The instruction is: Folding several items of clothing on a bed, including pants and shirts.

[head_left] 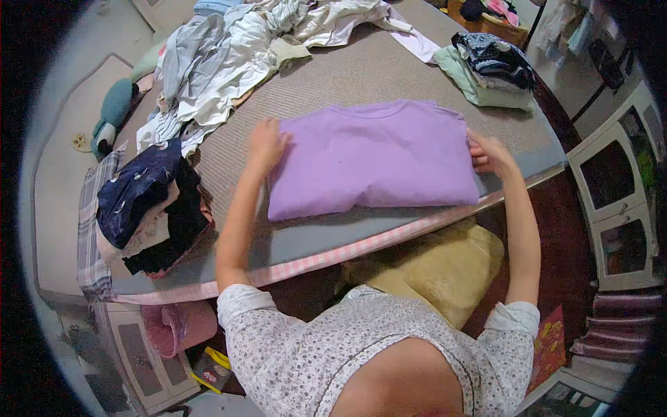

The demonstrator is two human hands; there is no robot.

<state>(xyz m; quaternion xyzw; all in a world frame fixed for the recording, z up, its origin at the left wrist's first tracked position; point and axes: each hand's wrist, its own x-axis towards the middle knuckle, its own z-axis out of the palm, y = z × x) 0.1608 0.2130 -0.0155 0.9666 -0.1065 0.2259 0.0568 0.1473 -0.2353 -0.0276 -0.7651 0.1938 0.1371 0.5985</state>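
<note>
A lavender garment (379,156) lies folded into a broad rectangle near the front edge of a bed (340,76), among heaps of laundry. Beyond it to the left, a loose tangle of pale clothes (236,59) sprawls across the woven surface, a light sleeve trailing toward a small stack (497,97) of pale green and dark patterned fabric at far right. Nearer, a pile of navy, black and pink clothing (142,201) crowds the space left of the person's left forearm, close to a plaid cloth (97,229) and a teal plush toy (118,104). A tan cushion-like item (451,271) sits below the pink-checked bed edge (333,253), between the person and the bed; a pink bin-like container (180,326) stands at lower left, and a white cabinet (615,187) at right. Both forearms reach forward, bracketing the garment. The left hand (267,147), slightly blurred, bends inward at its upper left corner; the right hand (490,153) angles inward with fingers curled at its right edge. Whether either hand pinches the fabric or merely touches it cannot be told.
</note>
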